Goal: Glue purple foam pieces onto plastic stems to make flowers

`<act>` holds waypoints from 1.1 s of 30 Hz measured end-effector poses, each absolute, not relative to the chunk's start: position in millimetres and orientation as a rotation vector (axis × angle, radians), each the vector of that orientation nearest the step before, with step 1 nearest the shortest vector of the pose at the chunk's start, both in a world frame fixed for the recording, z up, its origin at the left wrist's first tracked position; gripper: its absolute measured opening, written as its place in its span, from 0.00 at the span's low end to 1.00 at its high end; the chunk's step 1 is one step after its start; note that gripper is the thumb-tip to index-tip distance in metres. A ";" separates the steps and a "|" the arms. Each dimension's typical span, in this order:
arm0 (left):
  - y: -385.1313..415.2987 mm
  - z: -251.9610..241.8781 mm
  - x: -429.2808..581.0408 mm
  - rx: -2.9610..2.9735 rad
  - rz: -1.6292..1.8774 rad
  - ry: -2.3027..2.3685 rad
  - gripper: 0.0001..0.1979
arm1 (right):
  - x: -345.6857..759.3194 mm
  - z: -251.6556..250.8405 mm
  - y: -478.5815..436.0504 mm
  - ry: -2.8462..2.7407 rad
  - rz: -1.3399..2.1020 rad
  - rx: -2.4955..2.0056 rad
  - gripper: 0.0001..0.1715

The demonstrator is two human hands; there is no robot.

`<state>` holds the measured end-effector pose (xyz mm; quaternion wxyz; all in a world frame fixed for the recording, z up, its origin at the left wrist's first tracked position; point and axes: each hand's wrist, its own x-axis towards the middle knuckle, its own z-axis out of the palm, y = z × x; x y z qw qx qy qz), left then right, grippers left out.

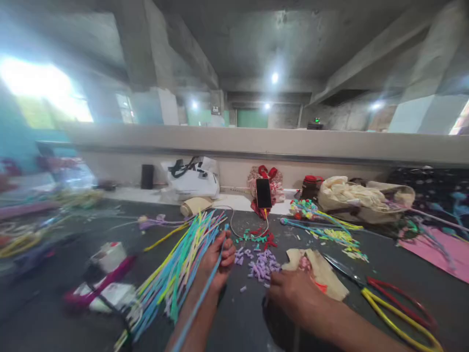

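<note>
My left hand (217, 261) is closed around a long blue stick (205, 293) that runs from the fingers back along my forearm. It rests beside a fanned bundle of coloured sticks (176, 269) lying on the dark table (54, 313). My right hand (289, 293) lies knuckles-up near a pile of small purple cut pieces (261, 266) and a torn scrap of brown paper (322, 274); its fingers are curled under and hidden. The picture is blurred by motion.
Scissors with red and yellow handles (395, 308) lie at the right. A phone (263, 193) leans on a red bag at the back, next to white bags (192, 181) and a cloth bundle (351, 195). Pink paper (439, 249) lies far right; tape and clutter (106, 278) at left.
</note>
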<state>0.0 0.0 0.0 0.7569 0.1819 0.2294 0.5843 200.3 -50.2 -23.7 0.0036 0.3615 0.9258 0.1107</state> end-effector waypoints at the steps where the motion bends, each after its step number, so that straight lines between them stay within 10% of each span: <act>1: -0.3 -0.9 1.7 0.407 1.269 0.505 0.12 | 195.1 -23.7 -53.4 2.918 0.356 1.095 0.04; 33: -3.0 -9.5 14.6 0.574 1.149 0.776 0.05 | 172.4 -17.6 -25.2 2.877 0.200 1.259 0.13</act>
